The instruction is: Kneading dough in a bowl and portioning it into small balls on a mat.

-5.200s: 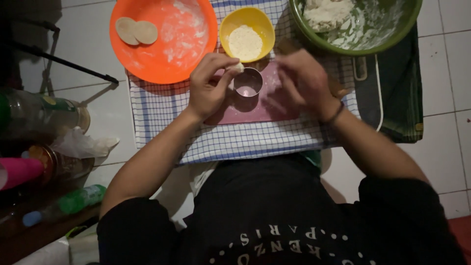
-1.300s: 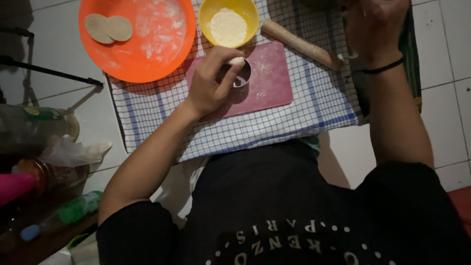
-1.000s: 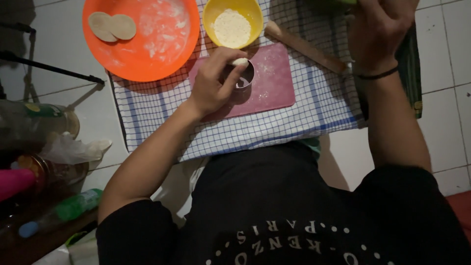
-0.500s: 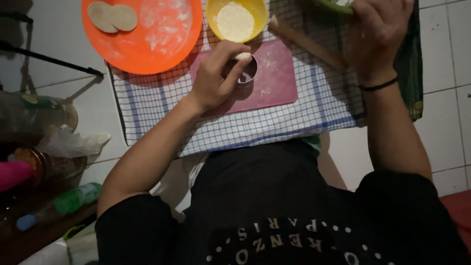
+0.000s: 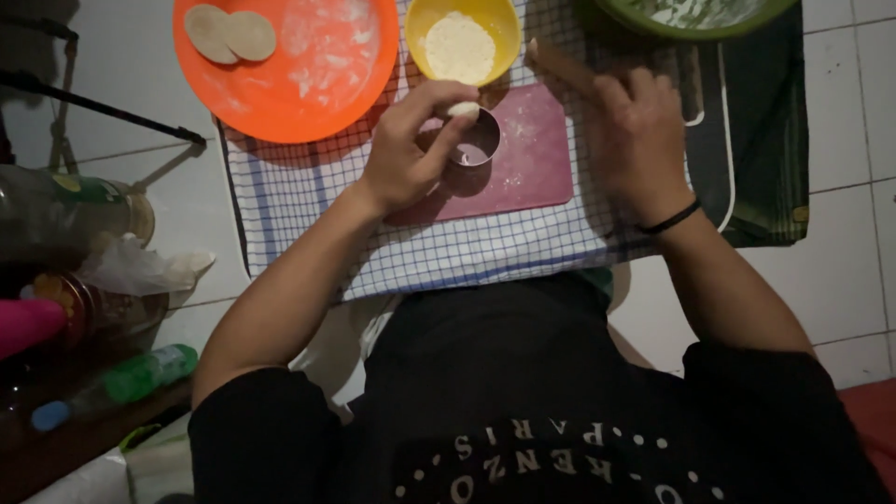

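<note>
- Orange plate [image 5: 308, 93], top left on the checked cloth [image 5: 299, 205]: two flat dough rounds [image 5: 231, 34] lie at its far-left edge, overlapping. The rest is flour-dusted.
- Left hand [image 5: 411, 154] is over the pink board [image 5: 523, 159], thumb and fingertips pinched shut on a small dough lump [image 5: 461, 109], held just above the near rim of the metal ring cutter [image 5: 476, 145].
- Lump: judged light, soft and slightly tacky. It dents under pressure, so a light pinch from the sides is the right hold. Roundish blob, no clear long axis, points nowhere.
- Ring cutter: stiff, thin-walled, stands upright on the board with the opening facing up. Take it by the outer wall.
- Yellow bowl [image 5: 429, 23] of flour sits just beyond the cutter.
- Right hand [image 5: 639, 140] lies palm down across the wooden rolling pin [image 5: 560, 65], fingers loosely together; can't tell if it's gripping. The pin's long axis runs diagonally, upper-left end toward the yellow bowl.
- Green bowl [image 5: 653, 19] is at the top right, partly out of frame.
</note>
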